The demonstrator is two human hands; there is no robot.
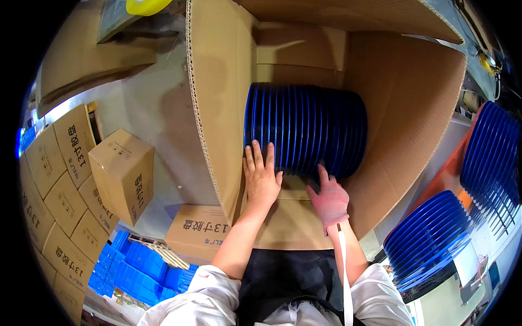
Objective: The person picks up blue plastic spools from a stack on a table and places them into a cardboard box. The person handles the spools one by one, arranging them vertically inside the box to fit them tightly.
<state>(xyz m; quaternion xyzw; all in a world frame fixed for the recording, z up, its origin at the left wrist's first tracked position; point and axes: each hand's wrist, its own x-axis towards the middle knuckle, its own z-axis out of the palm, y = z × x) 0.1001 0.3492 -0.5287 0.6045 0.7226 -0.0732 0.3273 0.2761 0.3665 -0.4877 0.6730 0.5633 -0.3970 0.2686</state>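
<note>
A row of dark blue round discs (304, 125) stands on edge, packed side by side, inside a large open cardboard box (402, 103) in front of me. My bare left hand (262, 176) lies with fingers stretched out on the near left end of the row. On the near right side, my right hand (330, 201), in a pink glove, touches the lower edge of the discs. Its thumb is apart from its extended fingers, and some fingertips are hidden against the discs. A white strap (343, 271) hangs from the right wrist.
Stacked closed cartons (65, 201) stand at the left, with a single carton (122, 174) beside them. Another carton (196, 231) sits by my left forearm, near blue plastic crates (141, 271). More blue discs (427, 239) are lined up at the right. Yellow tape (147, 5) lies at the top left.
</note>
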